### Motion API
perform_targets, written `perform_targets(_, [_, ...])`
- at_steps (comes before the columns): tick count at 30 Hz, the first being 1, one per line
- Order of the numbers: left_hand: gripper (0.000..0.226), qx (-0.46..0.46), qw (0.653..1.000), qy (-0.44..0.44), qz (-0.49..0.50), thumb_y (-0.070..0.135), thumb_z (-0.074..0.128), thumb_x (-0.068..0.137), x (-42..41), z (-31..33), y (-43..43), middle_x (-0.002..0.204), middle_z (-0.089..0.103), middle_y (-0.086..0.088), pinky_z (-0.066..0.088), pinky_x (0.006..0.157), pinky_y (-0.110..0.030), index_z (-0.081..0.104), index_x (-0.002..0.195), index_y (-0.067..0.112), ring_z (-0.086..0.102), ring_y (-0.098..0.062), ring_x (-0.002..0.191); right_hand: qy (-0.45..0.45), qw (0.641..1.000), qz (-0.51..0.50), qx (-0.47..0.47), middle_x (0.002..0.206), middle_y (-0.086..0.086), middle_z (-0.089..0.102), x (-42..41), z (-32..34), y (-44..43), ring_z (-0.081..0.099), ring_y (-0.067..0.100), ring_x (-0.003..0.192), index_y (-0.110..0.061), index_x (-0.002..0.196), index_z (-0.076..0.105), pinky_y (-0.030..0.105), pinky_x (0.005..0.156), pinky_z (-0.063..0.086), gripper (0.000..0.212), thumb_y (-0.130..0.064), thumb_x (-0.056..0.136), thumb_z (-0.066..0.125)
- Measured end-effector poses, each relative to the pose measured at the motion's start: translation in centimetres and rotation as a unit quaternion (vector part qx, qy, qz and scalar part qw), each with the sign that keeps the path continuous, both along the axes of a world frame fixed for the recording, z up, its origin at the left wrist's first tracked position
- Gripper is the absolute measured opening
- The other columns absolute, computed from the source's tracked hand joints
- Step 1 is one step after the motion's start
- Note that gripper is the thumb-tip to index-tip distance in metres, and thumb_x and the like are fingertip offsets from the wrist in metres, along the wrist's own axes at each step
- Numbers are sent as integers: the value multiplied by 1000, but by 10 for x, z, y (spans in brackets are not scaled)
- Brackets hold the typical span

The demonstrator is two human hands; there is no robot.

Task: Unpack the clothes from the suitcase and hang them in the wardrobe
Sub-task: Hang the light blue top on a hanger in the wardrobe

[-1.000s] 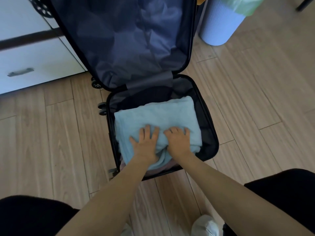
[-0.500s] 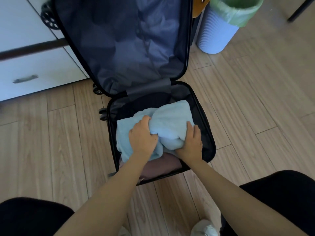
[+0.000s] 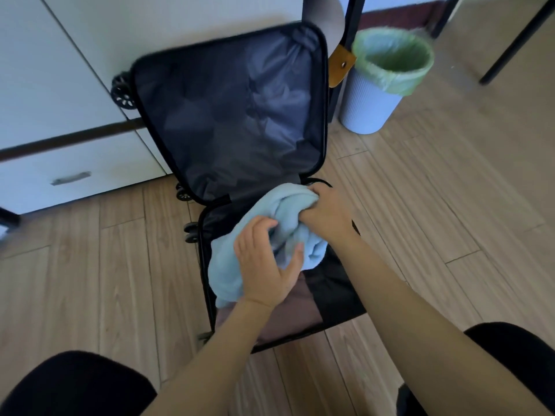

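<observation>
A black suitcase [image 3: 339, 298] lies open on the wooden floor, its lid [image 3: 234, 115] leaning up against white furniture. A light blue garment [image 3: 228, 265] is bunched up above the suitcase's lower half. My right hand [image 3: 327, 217] grips its upper end in a fist. My left hand [image 3: 267, 262] holds the middle of the bunch, thumb curled round the fabric. Under the blue garment a pinkish garment [image 3: 288, 319] lies in the suitcase, partly hidden by my left arm.
White wardrobe or drawer unit [image 3: 60, 85] stands at the left with a drawer handle [image 3: 70, 178]. A pale blue bin with a green liner [image 3: 384, 85] stands right of the lid. Dark furniture legs [image 3: 510, 46] at top right. My dark-clad knees are at the bottom corners.
The blue garment was lying folded flat under my pressing hands; both hands have gathered it and lifted it up out of the suitcase, uncovering the pinkish garment. The camera has tilted upward.
</observation>
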State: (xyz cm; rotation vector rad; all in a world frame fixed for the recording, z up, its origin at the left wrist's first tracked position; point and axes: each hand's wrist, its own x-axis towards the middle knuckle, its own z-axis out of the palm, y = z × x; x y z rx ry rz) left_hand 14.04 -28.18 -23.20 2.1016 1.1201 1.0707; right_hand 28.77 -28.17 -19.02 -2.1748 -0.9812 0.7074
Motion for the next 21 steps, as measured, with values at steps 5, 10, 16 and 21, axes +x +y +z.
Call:
perform_targets(5, [99,-28,987,159,-10,71,56,65,8,-3,4,145,39,-9,29,112,-38,32,139,11,36,-23,135,74,997,-9,-24,85,-2,54,-2,29,22,53,15,81,-14,105,54,23,69,40,25,-24,84,62])
perform_targets(10, [37,-75,989,125,35,40,44,85,6,6,30,101,62,5,45,85,-19,62,103,13,54,-8,95,86,993,56,55,105,-6,56,-18,36,22,55,9,97,-13,126,48,17,77,43,54,-27,80,71])
perform_targets(16, [18,-225,966,-65,112,26,64,87,0,42,52,75,56,12,45,65,-23,59,97,11,56,-8,72,65,984,69,149,121,-11,51,-33,27,1,47,6,114,-12,129,50,29,97,45,45,-17,87,65])
perform_targets(21, [16,-253,952,-90,147,30,56,91,12,103,76,75,48,17,33,56,-9,51,100,17,47,2,68,113,978,152,86,144,-6,35,-43,52,-7,34,4,130,-23,146,29,31,108,37,74,-18,78,56])
